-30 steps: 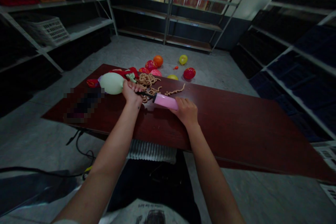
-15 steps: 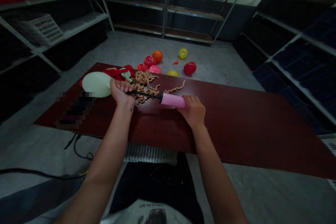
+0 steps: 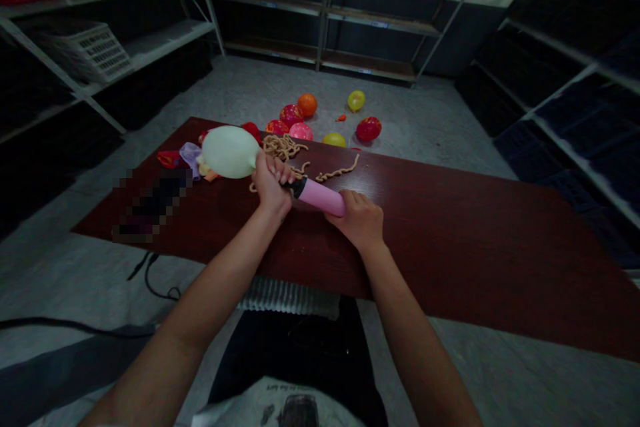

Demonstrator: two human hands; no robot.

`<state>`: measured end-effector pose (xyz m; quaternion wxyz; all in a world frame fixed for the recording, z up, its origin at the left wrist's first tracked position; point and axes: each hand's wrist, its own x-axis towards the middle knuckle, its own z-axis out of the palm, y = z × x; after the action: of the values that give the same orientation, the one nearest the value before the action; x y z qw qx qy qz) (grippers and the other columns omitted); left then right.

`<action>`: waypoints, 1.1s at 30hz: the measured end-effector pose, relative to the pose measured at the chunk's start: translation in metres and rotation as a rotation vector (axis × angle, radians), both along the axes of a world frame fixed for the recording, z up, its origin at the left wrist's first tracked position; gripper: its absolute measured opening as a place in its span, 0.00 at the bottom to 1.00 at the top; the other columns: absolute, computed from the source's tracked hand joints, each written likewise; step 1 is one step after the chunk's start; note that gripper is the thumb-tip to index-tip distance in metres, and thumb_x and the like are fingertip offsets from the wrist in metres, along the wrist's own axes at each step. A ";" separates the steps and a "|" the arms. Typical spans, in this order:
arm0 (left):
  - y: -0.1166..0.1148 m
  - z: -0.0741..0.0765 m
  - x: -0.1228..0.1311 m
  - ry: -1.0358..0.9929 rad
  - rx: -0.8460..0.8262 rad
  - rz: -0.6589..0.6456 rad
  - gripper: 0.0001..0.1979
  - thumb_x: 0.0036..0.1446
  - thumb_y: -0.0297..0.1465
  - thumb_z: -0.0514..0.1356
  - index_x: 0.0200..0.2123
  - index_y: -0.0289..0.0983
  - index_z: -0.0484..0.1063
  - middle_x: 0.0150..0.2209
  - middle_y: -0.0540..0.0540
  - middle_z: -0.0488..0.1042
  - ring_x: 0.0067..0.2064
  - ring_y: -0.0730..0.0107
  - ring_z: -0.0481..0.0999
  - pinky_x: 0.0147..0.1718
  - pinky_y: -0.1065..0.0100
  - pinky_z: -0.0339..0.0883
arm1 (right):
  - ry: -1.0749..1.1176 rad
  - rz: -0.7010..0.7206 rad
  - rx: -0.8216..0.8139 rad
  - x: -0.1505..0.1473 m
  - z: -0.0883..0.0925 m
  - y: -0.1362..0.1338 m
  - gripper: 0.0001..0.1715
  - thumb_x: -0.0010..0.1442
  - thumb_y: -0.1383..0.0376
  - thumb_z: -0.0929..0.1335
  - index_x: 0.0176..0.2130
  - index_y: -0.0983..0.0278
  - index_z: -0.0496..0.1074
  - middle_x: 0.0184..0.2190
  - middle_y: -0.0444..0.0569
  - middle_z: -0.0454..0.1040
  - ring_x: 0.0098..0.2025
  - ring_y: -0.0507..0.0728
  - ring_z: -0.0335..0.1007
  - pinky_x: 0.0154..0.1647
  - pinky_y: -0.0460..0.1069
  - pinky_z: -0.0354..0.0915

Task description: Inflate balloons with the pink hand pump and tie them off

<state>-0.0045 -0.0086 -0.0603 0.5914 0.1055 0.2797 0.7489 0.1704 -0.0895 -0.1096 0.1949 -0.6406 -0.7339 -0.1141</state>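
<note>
A pale green balloon, partly inflated, sits over the dark red table. My left hand is closed round the balloon's neck at the black tip of a pink hand pump. My right hand grips the pump's pink barrel. The two hands are close together, with almost no black rod showing between them.
Tan strings and flat red and purple balloons lie on the table's far left. Several inflated balloons rest on the floor beyond. Metal shelves line the walls, with a white crate at left. Cables trail on the floor.
The pump has closed: half a second ago its black rod was drawn out, now the hands have come together. The green balloon looks slightly larger.
</note>
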 end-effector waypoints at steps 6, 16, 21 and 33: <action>0.008 -0.008 -0.007 -0.051 -0.019 -0.018 0.28 0.71 0.34 0.55 0.18 0.38 0.48 0.14 0.57 0.46 0.13 0.78 0.48 0.13 0.73 0.46 | -0.008 0.012 0.035 -0.008 -0.003 0.002 0.23 0.61 0.47 0.69 0.40 0.63 0.74 0.34 0.53 0.80 0.35 0.59 0.74 0.29 0.50 0.49; 0.012 -0.010 -0.028 -0.070 0.053 0.022 0.26 0.69 0.33 0.56 0.19 0.39 0.48 0.15 0.58 0.46 0.13 0.79 0.49 0.14 0.73 0.46 | -0.074 0.030 0.087 -0.010 -0.003 0.004 0.25 0.63 0.45 0.68 0.43 0.64 0.75 0.36 0.53 0.81 0.36 0.58 0.73 0.31 0.50 0.49; 0.013 -0.006 -0.038 -0.078 0.037 0.058 0.26 0.69 0.32 0.55 0.20 0.39 0.47 0.14 0.58 0.45 0.13 0.80 0.48 0.14 0.74 0.46 | -0.118 0.020 0.102 -0.001 -0.002 0.003 0.24 0.64 0.47 0.68 0.44 0.64 0.75 0.36 0.53 0.80 0.37 0.59 0.71 0.33 0.51 0.51; 0.008 0.010 -0.055 -0.041 0.050 0.161 0.27 0.70 0.35 0.54 0.21 0.38 0.44 0.15 0.57 0.45 0.14 0.81 0.47 0.15 0.74 0.45 | -0.073 -0.084 0.158 0.029 -0.001 0.006 0.17 0.62 0.60 0.70 0.50 0.64 0.73 0.43 0.56 0.79 0.44 0.65 0.68 0.43 0.54 0.58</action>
<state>-0.0592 -0.0010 -0.0500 0.5321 0.0823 0.2562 0.8028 0.1995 -0.0833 -0.1104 0.2130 -0.6488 -0.7018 -0.2028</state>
